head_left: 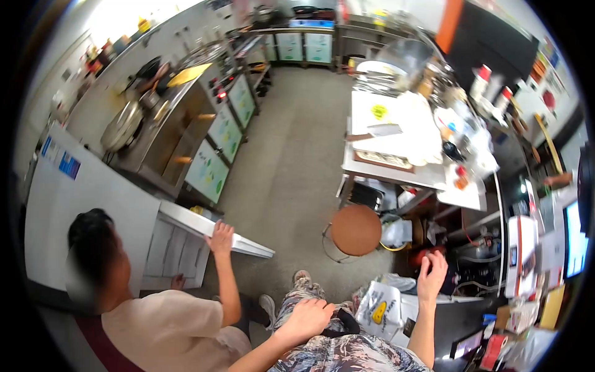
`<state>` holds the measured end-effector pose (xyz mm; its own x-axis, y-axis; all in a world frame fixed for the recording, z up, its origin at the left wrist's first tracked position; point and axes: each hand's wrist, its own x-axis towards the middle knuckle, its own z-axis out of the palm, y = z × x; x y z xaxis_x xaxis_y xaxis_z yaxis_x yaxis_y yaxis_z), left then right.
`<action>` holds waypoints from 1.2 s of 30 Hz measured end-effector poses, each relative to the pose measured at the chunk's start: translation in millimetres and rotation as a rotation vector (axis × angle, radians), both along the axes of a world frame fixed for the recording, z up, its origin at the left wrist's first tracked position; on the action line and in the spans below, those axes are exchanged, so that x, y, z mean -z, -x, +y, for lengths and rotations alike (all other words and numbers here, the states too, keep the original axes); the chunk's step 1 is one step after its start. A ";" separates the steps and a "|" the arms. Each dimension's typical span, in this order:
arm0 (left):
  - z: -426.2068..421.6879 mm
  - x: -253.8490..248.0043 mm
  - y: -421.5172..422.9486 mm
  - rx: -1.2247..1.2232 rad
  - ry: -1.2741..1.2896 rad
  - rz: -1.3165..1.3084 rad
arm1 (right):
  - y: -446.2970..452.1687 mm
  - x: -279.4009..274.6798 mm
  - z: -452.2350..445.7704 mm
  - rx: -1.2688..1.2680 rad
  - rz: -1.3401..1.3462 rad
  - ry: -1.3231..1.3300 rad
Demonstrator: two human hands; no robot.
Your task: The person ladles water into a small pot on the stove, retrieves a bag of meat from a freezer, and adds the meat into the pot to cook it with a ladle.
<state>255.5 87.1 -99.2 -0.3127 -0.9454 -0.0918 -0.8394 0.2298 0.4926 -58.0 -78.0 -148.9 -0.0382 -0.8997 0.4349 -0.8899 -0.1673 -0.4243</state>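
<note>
My left hand (310, 319) is held low in front of my patterned clothing (353, 353), its fingers curled together; whether anything is in it cannot be made out. On the right, my right hand (432, 276) is raised above a white bag with a yellow print (378, 310), fingers bent and apart, holding nothing. A round brown stool (356, 230) stands ahead of my right hand. Beyond it, a knife (375, 132) and chopped green food (379, 111) lie on a white board on the metal table (396, 175).
At the left, another person (167, 322) has one hand on the open door (217, 229) of a white freezer (87, 204). A steel counter with a wok (123, 126) runs along the left wall. Grey floor (285, 142) lies between counter and table. A screen (576, 239) is far right.
</note>
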 end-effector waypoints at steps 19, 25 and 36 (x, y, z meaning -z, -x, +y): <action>-81.0 79.8 -278.1 -0.574 -0.318 0.415 | -359.6 147.4 -126.8 -0.511 0.318 -0.840; -262.9 71.9 -367.7 -0.633 -0.281 0.746 | -462.7 173.1 -274.3 -0.619 0.313 -0.929; -634.2 -0.6 -532.8 -0.432 -0.483 0.663 | -665.9 129.2 -649.9 -0.718 0.190 -0.866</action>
